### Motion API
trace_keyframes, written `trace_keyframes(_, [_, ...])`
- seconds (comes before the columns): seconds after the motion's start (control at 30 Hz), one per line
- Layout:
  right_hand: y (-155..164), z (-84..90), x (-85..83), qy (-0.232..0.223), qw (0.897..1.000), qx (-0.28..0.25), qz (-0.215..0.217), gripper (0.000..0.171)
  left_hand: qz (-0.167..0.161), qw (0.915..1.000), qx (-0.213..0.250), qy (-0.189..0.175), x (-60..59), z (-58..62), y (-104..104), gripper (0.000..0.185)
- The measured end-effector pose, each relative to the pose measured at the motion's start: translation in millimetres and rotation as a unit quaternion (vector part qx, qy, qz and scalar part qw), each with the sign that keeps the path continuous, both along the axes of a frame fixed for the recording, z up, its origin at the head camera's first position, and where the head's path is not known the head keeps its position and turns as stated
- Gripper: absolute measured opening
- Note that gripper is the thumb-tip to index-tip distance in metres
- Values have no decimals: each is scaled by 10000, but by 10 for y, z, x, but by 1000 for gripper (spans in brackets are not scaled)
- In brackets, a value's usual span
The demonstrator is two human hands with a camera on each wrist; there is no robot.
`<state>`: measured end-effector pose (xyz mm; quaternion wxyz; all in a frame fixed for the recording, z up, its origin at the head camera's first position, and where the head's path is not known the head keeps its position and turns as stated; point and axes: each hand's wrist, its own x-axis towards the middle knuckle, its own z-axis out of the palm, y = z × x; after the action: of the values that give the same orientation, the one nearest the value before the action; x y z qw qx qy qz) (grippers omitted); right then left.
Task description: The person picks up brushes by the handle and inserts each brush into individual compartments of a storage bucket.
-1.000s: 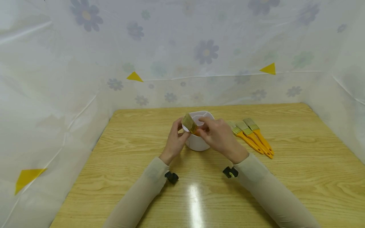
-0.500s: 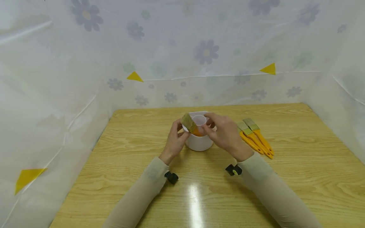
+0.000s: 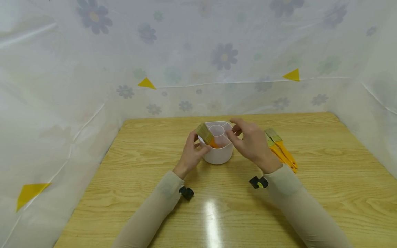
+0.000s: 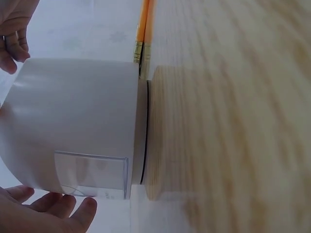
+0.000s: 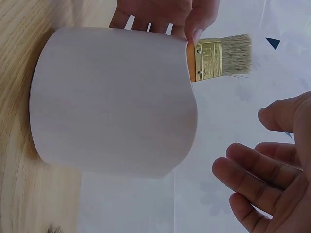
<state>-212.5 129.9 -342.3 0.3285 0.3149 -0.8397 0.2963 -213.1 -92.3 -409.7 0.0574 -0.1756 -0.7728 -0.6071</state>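
Note:
A white round desk organizer (image 3: pixel 218 157) with divided compartments and a central ring stands on the table. One paintbrush (image 3: pixel 205 133) leans in its front left compartment, bristles up and tilted left, its orange handle inside. My left hand (image 3: pixel 192 155) holds the organizer's left side, fingers along the wall. In the right wrist view the left thumb (image 5: pixel 199 22) lies at the rim beside the brush's metal ferrule (image 5: pixel 210 58). My right hand (image 3: pixel 252 144) hovers by the right rim, fingers loosely bent, nothing between them. A clear label pocket (image 4: pixel 92 174) shows on the organizer's wall.
More paintbrushes with orange handles (image 3: pixel 286 155) lie on the wooden table (image 3: pixel 139 206) to the right, partly hidden by the right hand. Pale flowered sheeting (image 3: pixel 198 69) with yellow triangles (image 3: pixel 291 75) encloses the table at the back and sides.
My right hand has let go of the brush and drawn back to the right, now covering part of the lying brushes. The left hand keeps its place; the brush stays leaning in the organizer.

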Motion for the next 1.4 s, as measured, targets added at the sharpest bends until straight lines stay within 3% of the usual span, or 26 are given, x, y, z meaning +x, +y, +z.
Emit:
trace_keyframes(0.43, [135, 66, -22, -187, 9991, -28, -387, 33, -4, 10000, -1, 25, 6, 9, -3, 66])
trace_keyframes(0.7, [211, 56, -74, -263, 9979, 8, -589, 33, -101, 9999, -27, 28, 193, 300, 11, 61])
trace_keyframes(0.87, [248, 28, -102, -392, 9970, 54, -671, 33, -39, 10000, -23, 20, 217, 334, 21, 58])
trace_keyframes(1.17, [317, -21, -156, -591, 9948, 55, -832, 32, -20, 10000, -65, -61, 199, 328, 17, 54])
trace_keyframes(1.4, [353, -26, -176, -858, 9914, 98, -987, 33, 160, 9999, -37, 37, -3, 13, -4, 55])
